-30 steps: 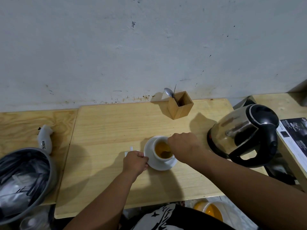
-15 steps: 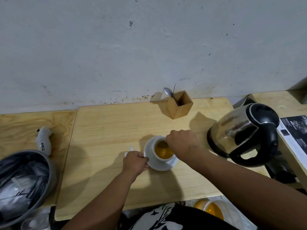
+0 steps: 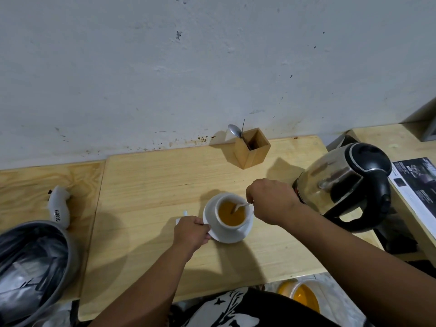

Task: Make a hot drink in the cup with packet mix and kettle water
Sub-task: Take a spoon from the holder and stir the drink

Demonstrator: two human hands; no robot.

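A round white ceramic cup [image 3: 232,214] stands upright on its white saucer [image 3: 226,234], filled with orange-brown liquid, a thin spoon [image 3: 240,206] dipping in. The steel-and-black kettle [image 3: 344,187] stands to its right.

Right hand [image 3: 271,201] shifted right off cup [image 3: 232,214] — spoon [image 3: 239,207] now visible, angled in drink.

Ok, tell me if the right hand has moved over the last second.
Yes. The right hand has drawn back toward the kettle, uncovering the cup.
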